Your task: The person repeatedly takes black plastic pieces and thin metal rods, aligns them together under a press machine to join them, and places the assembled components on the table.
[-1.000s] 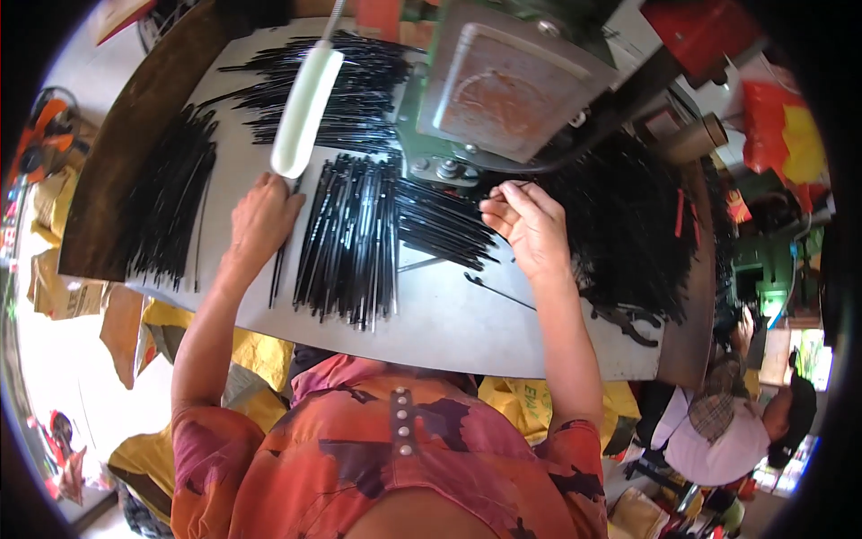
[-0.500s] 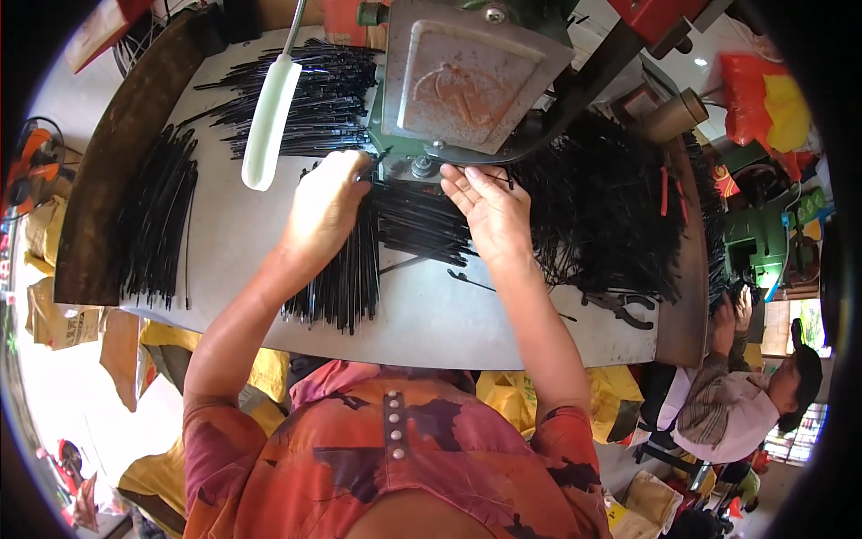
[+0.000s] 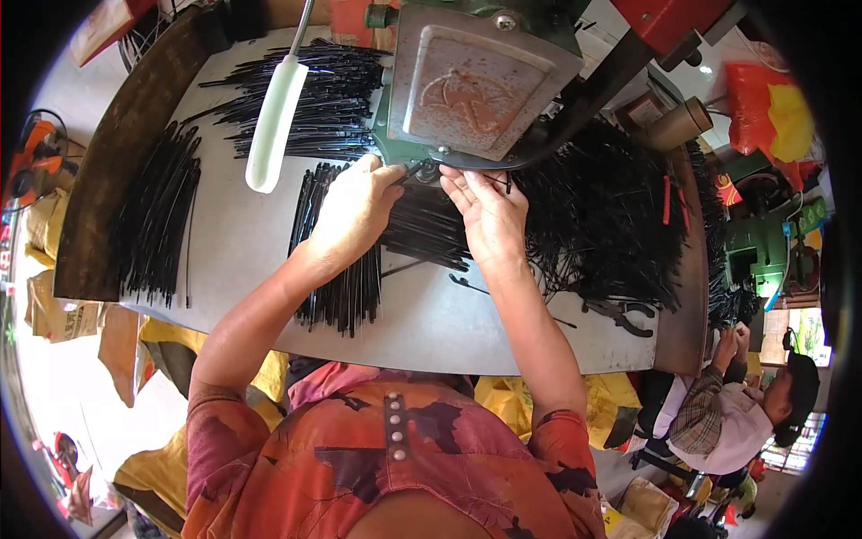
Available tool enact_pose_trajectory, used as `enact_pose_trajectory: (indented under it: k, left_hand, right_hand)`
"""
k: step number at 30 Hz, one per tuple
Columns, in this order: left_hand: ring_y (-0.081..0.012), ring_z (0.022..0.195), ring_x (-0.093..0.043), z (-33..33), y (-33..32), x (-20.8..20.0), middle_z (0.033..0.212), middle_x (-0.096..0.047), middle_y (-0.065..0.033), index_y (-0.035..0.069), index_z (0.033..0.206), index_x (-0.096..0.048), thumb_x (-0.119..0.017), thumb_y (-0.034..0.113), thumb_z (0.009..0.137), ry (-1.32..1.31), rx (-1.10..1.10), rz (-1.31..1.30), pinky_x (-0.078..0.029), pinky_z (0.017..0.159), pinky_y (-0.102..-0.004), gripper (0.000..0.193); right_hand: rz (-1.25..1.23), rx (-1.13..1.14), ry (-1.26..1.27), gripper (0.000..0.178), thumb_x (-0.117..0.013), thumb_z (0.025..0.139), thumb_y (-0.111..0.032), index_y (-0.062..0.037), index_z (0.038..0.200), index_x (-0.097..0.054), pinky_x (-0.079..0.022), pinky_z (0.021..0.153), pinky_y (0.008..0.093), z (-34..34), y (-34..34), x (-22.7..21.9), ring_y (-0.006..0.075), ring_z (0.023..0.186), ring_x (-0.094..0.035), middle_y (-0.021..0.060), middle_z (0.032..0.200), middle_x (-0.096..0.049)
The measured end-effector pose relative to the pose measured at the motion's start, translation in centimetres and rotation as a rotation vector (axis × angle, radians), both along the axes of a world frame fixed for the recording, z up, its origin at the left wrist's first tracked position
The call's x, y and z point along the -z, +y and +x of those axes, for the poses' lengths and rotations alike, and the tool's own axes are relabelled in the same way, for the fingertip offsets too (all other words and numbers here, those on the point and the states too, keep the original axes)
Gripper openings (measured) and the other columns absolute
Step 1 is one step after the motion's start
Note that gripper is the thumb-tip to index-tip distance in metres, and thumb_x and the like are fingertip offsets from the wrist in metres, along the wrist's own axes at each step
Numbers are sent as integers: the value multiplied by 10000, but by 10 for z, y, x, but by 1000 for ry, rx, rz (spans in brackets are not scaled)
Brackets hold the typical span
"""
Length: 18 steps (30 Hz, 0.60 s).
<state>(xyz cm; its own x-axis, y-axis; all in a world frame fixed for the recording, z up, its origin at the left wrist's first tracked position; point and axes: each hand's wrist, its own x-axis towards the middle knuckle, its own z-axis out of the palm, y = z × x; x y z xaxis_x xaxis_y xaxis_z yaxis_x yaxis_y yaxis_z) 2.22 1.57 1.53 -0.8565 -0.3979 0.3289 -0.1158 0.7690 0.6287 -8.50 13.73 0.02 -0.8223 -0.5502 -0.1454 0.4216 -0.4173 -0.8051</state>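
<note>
Under the head of a green and grey machine [image 3: 476,90], both hands work at a small metal fitting [image 3: 427,171]. My left hand [image 3: 355,216] is closed, its thumb and forefinger pinching the end of a thin black rod that looks like an umbrella rib [image 3: 412,171]. Close on the other side of the fitting, my right hand [image 3: 492,220] has its fingers drawn together, palm up, on another thin black rib [image 3: 509,183]. Beneath and between the hands lie a crosswise bundle of ribs [image 3: 422,229] and an upright bundle [image 3: 341,292].
A tangled heap of black ribs [image 3: 602,225] covers the right side, with pliers [image 3: 621,314] at its front. More bundles lie at the back [image 3: 305,99] and left [image 3: 160,220]. A white-padded lever [image 3: 274,126] hangs down. Another person [image 3: 736,404] works at the far right.
My left hand has moved right and come closer to the fitting and my right hand. The right hand stays nearly in place. The other person's hands have shifted slightly.
</note>
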Motion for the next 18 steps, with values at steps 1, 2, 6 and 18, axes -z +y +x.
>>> enact_pose_trajectory:
  k: [1,2,6,18]
  left_hand:
    - [-231,645,-484,0,0,0,694,-462,-116,0,964,-584,-581,35,718,1,0,0,-391,604,-311,248]
    - [-229,645,-484,0,0,0,693,-462,-116,0,961,-585,-584,36,717,10,5,-11,-392,603,-310,247]
    - [-227,644,-485,-1,0,2,693,-464,-116,0,956,-588,-591,40,712,28,8,-51,-395,599,-308,247]
    - [-232,643,-488,-1,-1,2,698,-468,-119,-3,943,-590,-590,41,713,22,2,-47,-393,593,-311,234]
  right_hand:
    - [2,3,5,81,-459,825,3,18,886,-510,-456,814,385,0,0,0,270,878,-570,154,923,-564]
    - [4,5,11,85,-459,825,3,19,892,-510,-456,814,384,0,-1,0,268,877,-570,153,925,-564]
    - [12,3,38,87,-456,826,5,16,895,-507,-456,814,381,1,-2,1,266,875,-571,151,926,-565]
    - [12,25,37,92,-444,825,15,9,899,-500,-448,831,391,-1,-1,2,267,878,-570,156,937,-563]
